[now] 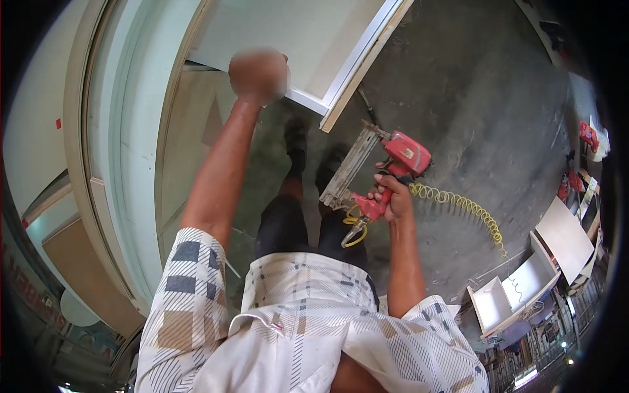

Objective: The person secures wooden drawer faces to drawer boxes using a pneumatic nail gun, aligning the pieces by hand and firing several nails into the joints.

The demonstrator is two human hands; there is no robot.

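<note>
My right hand (391,198) is wrapped round the grip of a red pneumatic nail gun (410,154). Its long grey metal magazine slants down to the left, and its nose points away from me. A yellow coiled air hose (462,200) runs off to the right from beside the gun. My left hand (259,76) reaches forward to the near corner of a pale framed panel (275,29) with a white edge strip and a wooden edge. A blur covers the left hand, so its fingers and any grip on the panel cannot be made out.
Tall pale boards and door-like panels (134,131) stand along my left. On the right lie an open white box-like drawer (493,304) and a loose pale board (565,239). Another red tool (589,135) is at the far right. Grey concrete floor (485,98) lies between.
</note>
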